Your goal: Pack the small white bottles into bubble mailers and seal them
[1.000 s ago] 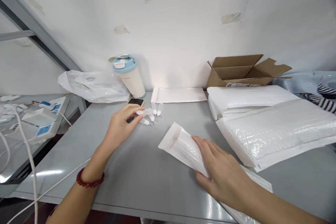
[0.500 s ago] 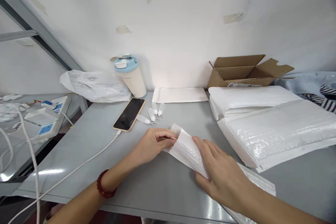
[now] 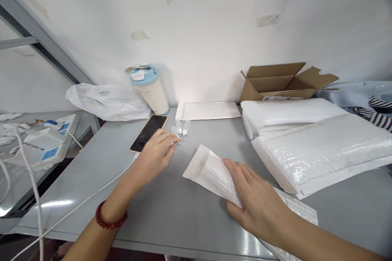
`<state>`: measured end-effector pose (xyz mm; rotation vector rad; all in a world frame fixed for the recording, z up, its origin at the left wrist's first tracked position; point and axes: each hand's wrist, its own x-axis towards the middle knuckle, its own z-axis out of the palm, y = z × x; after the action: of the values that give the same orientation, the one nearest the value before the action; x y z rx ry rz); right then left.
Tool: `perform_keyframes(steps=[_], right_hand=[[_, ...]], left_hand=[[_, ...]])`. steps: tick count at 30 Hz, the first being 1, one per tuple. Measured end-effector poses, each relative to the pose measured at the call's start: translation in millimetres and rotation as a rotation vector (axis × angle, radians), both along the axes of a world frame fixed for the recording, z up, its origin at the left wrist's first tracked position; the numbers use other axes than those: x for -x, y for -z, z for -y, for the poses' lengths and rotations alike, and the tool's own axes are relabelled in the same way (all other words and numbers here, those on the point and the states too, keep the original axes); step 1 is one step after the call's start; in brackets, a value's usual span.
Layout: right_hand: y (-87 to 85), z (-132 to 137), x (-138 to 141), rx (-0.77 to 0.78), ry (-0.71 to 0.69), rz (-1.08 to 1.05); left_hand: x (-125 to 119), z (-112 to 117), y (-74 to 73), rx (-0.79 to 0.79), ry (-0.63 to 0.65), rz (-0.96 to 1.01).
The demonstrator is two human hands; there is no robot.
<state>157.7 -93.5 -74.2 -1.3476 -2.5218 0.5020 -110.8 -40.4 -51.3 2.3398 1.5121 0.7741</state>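
My right hand (image 3: 257,202) presses on and grips the lower end of a small white bubble mailer (image 3: 208,169), whose open mouth points up and left. My left hand (image 3: 156,153), with a red bead bracelet (image 3: 110,220) on the wrist, is stretched out to a cluster of small white tags with loops (image 3: 181,129) on the grey table (image 3: 171,208). Its fingers are curled together over the nearest tag and slightly blurred. A phone (image 3: 148,132) lies face up just left of that hand, with a white cable (image 3: 92,195) plugged in.
Stacks of larger bubble mailers (image 3: 309,147) fill the right side, with an open cardboard box (image 3: 284,81) behind. A flat mailer (image 3: 208,111), a blue-lidded cup (image 3: 150,89) and a plastic bag (image 3: 107,102) stand by the wall. Power strips and cables (image 3: 43,147) lie at left.
My left hand has left the mailer's mouth and gone back up and left to the tags by the phone. The right hand has kept its hold on the mailer.
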Motion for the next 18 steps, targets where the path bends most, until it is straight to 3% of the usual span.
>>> perform_keyframes(steps=[2,4,8,11,15,18], right_hand=[[0.6,-0.4,0.4,-0.008,0.003,0.000],[1.3,-0.7,0.5,-0.018,0.002,0.001],[1.5,-0.8,0.3,-0.027,0.001,-0.003],[0.8,-0.4,0.1,-0.019,0.007,-0.006],[1.2,0.0,0.1,-0.018,0.011,0.004],[1.4,-0.3,0.2,-0.016,0.009,0.003]], left_hand=[[13.6,-5.7,3.7,-0.027,-0.035,-0.173],[20.7,-8.7,6.3,0.056,-0.064,-0.271],[21.2,-6.0,2.7,0.160,-0.083,-0.285],[18.8,0.8,-8.2,0.197,-0.074,-0.165],[15.8,7.7,-21.1,0.305,-0.021,0.242],[13.2,5.9,-21.3,0.420,-0.026,0.460]])
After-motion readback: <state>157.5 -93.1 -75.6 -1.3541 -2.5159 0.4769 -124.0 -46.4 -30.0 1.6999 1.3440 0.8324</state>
